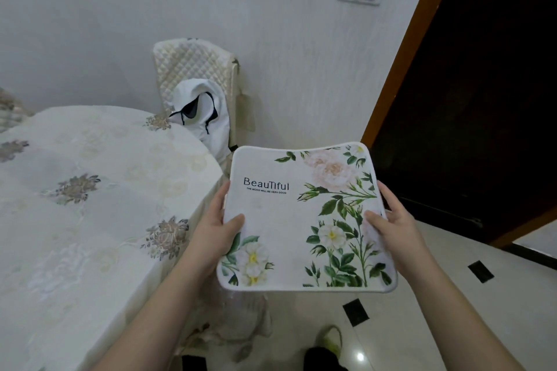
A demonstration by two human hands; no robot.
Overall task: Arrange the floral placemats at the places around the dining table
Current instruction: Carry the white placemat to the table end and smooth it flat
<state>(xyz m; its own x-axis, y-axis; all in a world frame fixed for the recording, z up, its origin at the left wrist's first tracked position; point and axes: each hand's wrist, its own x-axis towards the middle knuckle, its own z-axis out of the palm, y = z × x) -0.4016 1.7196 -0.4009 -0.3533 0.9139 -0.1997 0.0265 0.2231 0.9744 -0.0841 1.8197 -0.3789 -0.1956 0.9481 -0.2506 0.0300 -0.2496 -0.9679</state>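
I hold a white floral placemat [295,220] level in the air, just right of the dining table [90,190]. It bears the word "Beautiful" and green leaves with pale flowers. My left hand [215,229] grips its left edge, thumb on top. My right hand [391,217] grips its right edge, thumb on top as well. Whether more mats lie beneath it cannot be seen. The round table wears a cream cloth embroidered with flowers.
A quilted chair [199,69] stands against the wall behind the table, with a white hooded garment [205,111] on it. A dark doorway with a brown frame [416,39] opens on the right. The tiled floor [452,295] has small black insets.
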